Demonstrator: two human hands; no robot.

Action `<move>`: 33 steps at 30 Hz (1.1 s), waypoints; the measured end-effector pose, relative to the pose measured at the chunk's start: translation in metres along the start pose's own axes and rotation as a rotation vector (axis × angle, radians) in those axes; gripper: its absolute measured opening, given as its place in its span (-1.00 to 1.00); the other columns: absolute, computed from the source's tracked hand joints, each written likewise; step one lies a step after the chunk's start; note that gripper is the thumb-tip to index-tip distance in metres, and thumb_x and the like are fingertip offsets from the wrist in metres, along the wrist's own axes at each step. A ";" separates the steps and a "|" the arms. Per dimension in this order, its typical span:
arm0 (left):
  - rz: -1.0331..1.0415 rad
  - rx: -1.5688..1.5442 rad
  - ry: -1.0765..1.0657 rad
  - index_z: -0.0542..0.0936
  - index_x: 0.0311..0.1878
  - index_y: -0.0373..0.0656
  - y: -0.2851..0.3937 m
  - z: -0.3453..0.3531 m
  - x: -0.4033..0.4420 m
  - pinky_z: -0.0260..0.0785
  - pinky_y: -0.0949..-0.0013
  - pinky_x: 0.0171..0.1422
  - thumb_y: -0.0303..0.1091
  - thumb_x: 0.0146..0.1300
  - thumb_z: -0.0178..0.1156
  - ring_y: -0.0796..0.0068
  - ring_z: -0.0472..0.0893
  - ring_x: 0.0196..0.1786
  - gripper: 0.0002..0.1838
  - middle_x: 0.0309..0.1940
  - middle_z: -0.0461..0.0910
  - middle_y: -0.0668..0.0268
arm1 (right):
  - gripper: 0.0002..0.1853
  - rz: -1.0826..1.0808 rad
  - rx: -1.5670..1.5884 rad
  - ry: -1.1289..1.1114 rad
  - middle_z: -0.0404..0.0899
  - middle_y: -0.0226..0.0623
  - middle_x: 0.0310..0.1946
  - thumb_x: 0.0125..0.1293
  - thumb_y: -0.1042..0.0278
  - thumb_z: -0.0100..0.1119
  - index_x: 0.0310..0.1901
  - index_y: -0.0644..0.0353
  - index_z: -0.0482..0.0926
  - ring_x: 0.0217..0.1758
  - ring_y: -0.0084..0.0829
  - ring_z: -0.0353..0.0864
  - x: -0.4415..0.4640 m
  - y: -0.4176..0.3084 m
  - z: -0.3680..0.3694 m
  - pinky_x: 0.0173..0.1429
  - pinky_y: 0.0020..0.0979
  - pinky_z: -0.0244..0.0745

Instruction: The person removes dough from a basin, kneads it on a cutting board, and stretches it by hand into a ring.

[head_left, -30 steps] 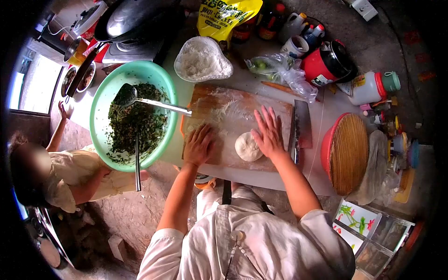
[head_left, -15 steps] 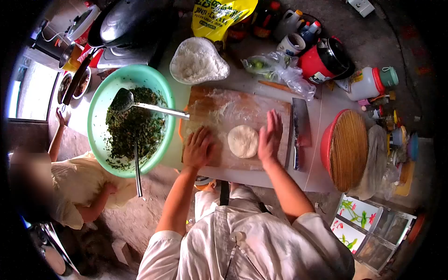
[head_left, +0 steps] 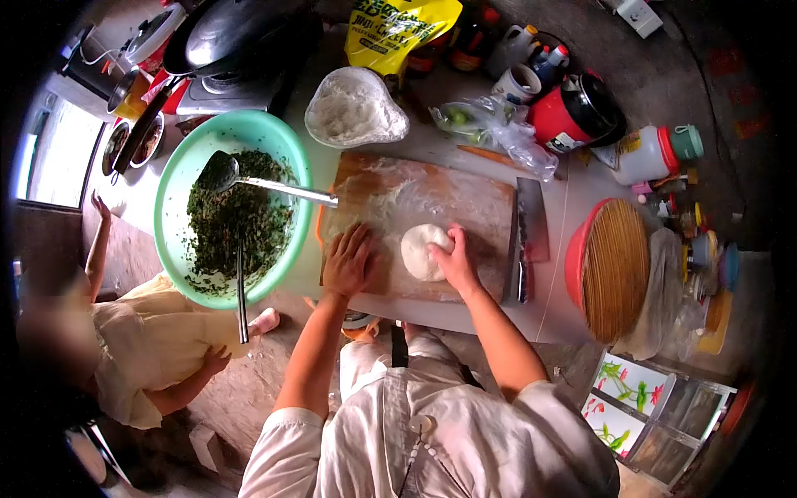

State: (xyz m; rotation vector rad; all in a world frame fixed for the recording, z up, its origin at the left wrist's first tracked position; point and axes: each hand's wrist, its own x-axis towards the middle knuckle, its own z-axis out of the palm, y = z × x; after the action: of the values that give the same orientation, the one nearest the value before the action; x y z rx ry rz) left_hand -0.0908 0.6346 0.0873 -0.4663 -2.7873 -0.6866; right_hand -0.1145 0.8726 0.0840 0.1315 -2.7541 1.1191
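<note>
A round, flattened piece of white dough (head_left: pixel 422 252) lies on the floured wooden board (head_left: pixel 378 178). My right hand (head_left: pixel 457 256) grips the dough's right edge, thumb on top and the fingers curled at the rim. My left hand (head_left: pixel 349 261) rests on the board's left part with its fingers spread, holding nothing, a short way left of the dough. A cleaver (head_left: pixel 533 222) lies along the board's right edge. Left of the board stands a green basin (head_left: pixel 168 207) of chopped filling, with a ladle (head_left: pixel 286 189) across its rim.
Behind the board sit a bowl of flour (head_left: pixel 355 108), a plastic bag (head_left: pixel 498 124) and a red-black pot (head_left: pixel 573 112). A red bowl with a woven lid (head_left: pixel 614 270) is at the right, a wok (head_left: pixel 237 37) at the back left. Another person (head_left: pixel 137 340) is at the left.
My right hand came down beside the dough, opened away from it, and now grips its right edge. The dough looks flatter and wider than at first. My left hand stays in place.
</note>
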 end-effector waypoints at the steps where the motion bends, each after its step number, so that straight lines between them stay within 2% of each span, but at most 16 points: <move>1: -0.011 -0.019 -0.008 0.40 0.00 -0.19 0.000 0.000 -0.001 0.09 0.11 0.23 -0.26 0.05 0.12 0.18 0.25 0.23 -0.58 0.15 0.29 0.19 | -0.62 0.157 0.135 -0.113 0.40 -0.17 -0.21 0.03 0.26 0.25 -0.23 0.28 0.33 -0.11 -0.31 0.40 0.002 -0.018 -0.008 -0.01 -0.38 0.29; 2: -0.022 -0.038 -0.016 0.39 0.03 -0.19 -0.001 0.000 -0.003 0.09 0.11 0.24 -0.26 0.05 0.10 0.18 0.24 0.24 -0.56 0.16 0.28 0.18 | -0.62 0.315 0.269 -0.228 0.38 -0.21 -0.32 -0.01 0.28 0.28 -0.29 0.26 0.30 -0.19 -0.29 0.40 0.002 -0.028 -0.012 -0.07 -0.37 0.30; 4: -0.059 -0.035 0.000 0.37 0.05 -0.21 0.000 0.000 -0.004 0.08 0.12 0.25 -0.28 0.06 0.08 0.18 0.23 0.24 -0.55 0.17 0.27 0.18 | -0.60 0.259 0.306 -0.254 0.36 -0.19 -0.33 -0.05 0.37 0.31 -0.23 0.24 0.30 -0.21 -0.27 0.38 0.007 -0.037 -0.014 -0.15 -0.32 0.29; 7: -0.129 -0.024 0.040 0.33 0.10 -0.23 -0.002 0.001 -0.011 0.06 0.12 0.27 -0.32 0.07 0.03 0.17 0.23 0.25 -0.52 0.18 0.26 0.16 | -0.63 -0.150 -0.076 -0.089 0.42 -0.24 -0.39 -0.13 0.50 0.29 -0.28 0.21 0.32 -0.28 -0.19 0.44 0.023 -0.091 -0.031 -0.25 -0.29 0.35; 8: -0.142 -0.022 0.060 0.31 0.13 -0.25 -0.002 0.004 -0.009 0.06 0.12 0.27 -0.34 0.08 0.01 0.16 0.22 0.24 -0.51 0.18 0.25 0.15 | -0.63 -0.150 -0.076 -0.089 0.42 -0.24 -0.39 -0.13 0.50 0.29 -0.28 0.21 0.32 -0.28 -0.19 0.44 0.027 -0.091 -0.027 -0.25 -0.29 0.35; 10: -0.180 -0.025 0.111 0.29 0.13 -0.26 -0.007 0.008 -0.011 0.06 0.13 0.27 -0.35 0.07 0.00 0.15 0.23 0.24 -0.50 0.18 0.25 0.14 | -0.65 -0.527 -0.068 -0.111 0.43 -0.28 -0.44 -0.13 0.51 0.27 -0.30 0.17 0.33 -0.26 -0.19 0.47 0.031 -0.093 -0.017 -0.26 -0.27 0.37; 12: -0.204 -0.027 0.161 0.28 0.14 -0.27 -0.009 0.010 -0.010 0.07 0.14 0.27 -0.37 0.07 -0.01 0.14 0.23 0.23 -0.49 0.18 0.25 0.12 | -0.68 -0.515 -0.106 -0.129 0.47 -0.31 -0.39 -0.11 0.51 0.25 -0.32 0.15 0.33 -0.20 -0.19 0.48 0.028 -0.095 -0.015 -0.20 -0.27 0.39; 14: -0.288 -0.005 0.176 0.28 0.14 -0.28 -0.007 0.011 -0.010 0.08 0.16 0.26 -0.40 0.07 -0.03 0.12 0.25 0.22 -0.50 0.16 0.26 0.10 | -0.74 -0.176 -0.068 -0.596 0.48 -0.30 -0.27 -0.07 0.45 0.23 -0.37 0.16 0.32 -0.17 -0.18 0.46 0.019 -0.090 -0.012 -0.14 -0.29 0.39; 15: -0.298 -0.004 0.182 0.28 0.14 -0.28 -0.007 0.010 -0.010 0.08 0.16 0.26 -0.40 0.07 -0.03 0.12 0.25 0.22 -0.50 0.16 0.26 0.10 | -0.74 -0.246 -0.040 -0.461 0.44 -0.22 -0.07 -0.04 0.36 0.23 -0.33 0.16 0.36 -0.03 -0.15 0.41 0.024 -0.091 -0.007 0.01 -0.28 0.35; 18: -0.301 -0.043 0.183 0.28 0.14 -0.27 -0.005 0.009 -0.010 0.09 0.18 0.26 -0.41 0.06 -0.04 0.12 0.26 0.21 -0.50 0.15 0.28 0.10 | -0.68 -0.524 -0.143 -0.161 0.37 -0.22 0.05 -0.03 0.22 0.24 -0.24 0.14 0.47 0.16 -0.16 0.28 0.037 -0.102 0.011 0.13 -0.20 0.23; 19: -0.288 -0.037 0.186 0.29 0.14 -0.27 -0.006 0.009 -0.010 0.09 0.18 0.26 -0.42 0.05 -0.03 0.13 0.27 0.21 -0.50 0.14 0.29 0.11 | -0.55 -0.489 -0.200 -0.276 0.21 -0.22 0.20 -0.04 0.13 0.24 -0.08 0.07 0.45 0.29 -0.16 0.10 0.033 -0.102 0.023 0.26 -0.06 0.03; 22: -0.270 -0.013 0.181 0.30 0.12 -0.27 -0.007 0.012 -0.012 0.11 0.18 0.25 -0.41 0.04 -0.03 0.13 0.28 0.20 -0.50 0.14 0.30 0.12 | -0.40 -0.477 -0.287 -0.490 0.11 -0.22 0.25 -0.03 -0.02 0.20 0.10 -0.08 0.37 0.35 -0.13 -0.04 0.020 -0.079 0.042 0.31 0.14 -0.27; 26: -0.260 -0.064 0.199 0.34 0.10 -0.21 -0.007 0.008 -0.010 0.13 0.15 0.22 -0.43 0.04 0.01 0.09 0.29 0.16 -0.54 0.10 0.33 0.13 | -0.35 -0.371 -0.091 -0.380 0.09 -0.19 0.25 -0.01 0.01 0.21 0.17 -0.10 0.28 0.30 -0.02 0.00 0.014 -0.049 0.028 0.23 0.13 0.03; 27: -0.247 -0.067 0.197 0.34 0.10 -0.21 -0.008 0.006 -0.011 0.13 0.15 0.22 -0.43 0.04 0.01 0.09 0.29 0.16 -0.54 0.10 0.33 0.13 | -0.39 -0.135 -0.342 -0.354 0.07 -0.10 0.24 0.04 0.08 0.19 0.17 -0.06 0.28 0.23 0.06 0.09 0.000 -0.054 0.003 0.15 0.02 0.22; 30: -0.232 -0.021 0.199 0.36 0.06 -0.24 -0.007 0.006 -0.007 0.14 0.17 0.21 -0.38 0.02 0.01 0.13 0.30 0.17 -0.54 0.09 0.33 0.15 | -0.41 -0.052 -0.444 -0.287 0.15 -0.01 0.18 0.08 0.14 0.15 0.17 0.06 0.27 0.18 0.07 0.18 -0.020 -0.047 -0.029 0.12 -0.09 0.28; 33: -0.209 0.004 0.197 0.38 0.04 -0.23 -0.009 0.008 -0.008 0.13 0.17 0.21 -0.38 0.02 0.03 0.14 0.30 0.16 -0.56 0.07 0.34 0.15 | -0.38 0.173 -0.030 -0.331 0.28 0.05 0.10 0.09 0.16 0.14 0.16 0.24 0.24 0.13 0.01 0.29 -0.029 -0.034 -0.066 0.15 -0.12 0.24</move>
State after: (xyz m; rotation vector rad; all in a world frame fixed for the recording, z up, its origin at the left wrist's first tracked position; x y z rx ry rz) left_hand -0.0875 0.6288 0.0742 -0.0995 -2.6717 -0.7276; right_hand -0.0732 0.8948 0.1481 0.0823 -3.1251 1.1916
